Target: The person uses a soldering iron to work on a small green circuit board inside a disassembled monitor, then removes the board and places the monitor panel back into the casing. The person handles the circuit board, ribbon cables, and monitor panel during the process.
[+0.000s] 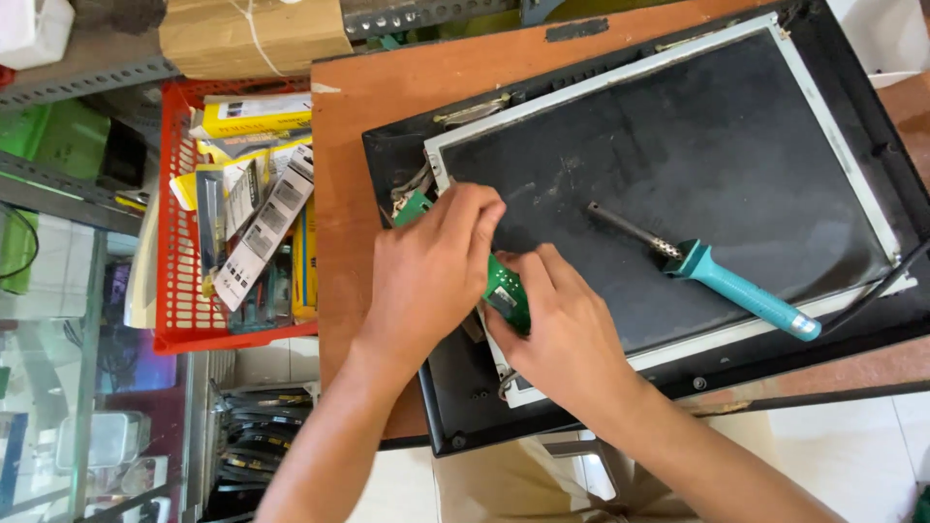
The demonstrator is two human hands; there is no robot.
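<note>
Pinching a narrow green circuit board (506,293) between both hands, I have it pressed along the near-left edge of the dark display panel (678,184). My left hand (426,276) lies over the upper part of the board, fingers curled down onto it, so only a green corner shows past the fingertips at the top. My right hand (567,334) grips the lower end, thumb and forefinger closed on the board's edge. Both hands cover most of the strip, and I cannot tell how it is fastened beneath them.

Just beyond my right hand, resting on the panel's dark face, lies a soldering iron (717,273) with a teal handle, its metal tip pointing back toward the grip. The panel sits in a black plastic housing (465,407), which in turn rests on a brown wooden board (358,174). A black cable (877,286) crosses the housing's far right edge, well apart from my hands.

To the left of my left hand, past the wooden board's edge, stands a red plastic basket (174,281) crammed with packaged tools and cards. A cardboard box (252,37) sits above it.
</note>
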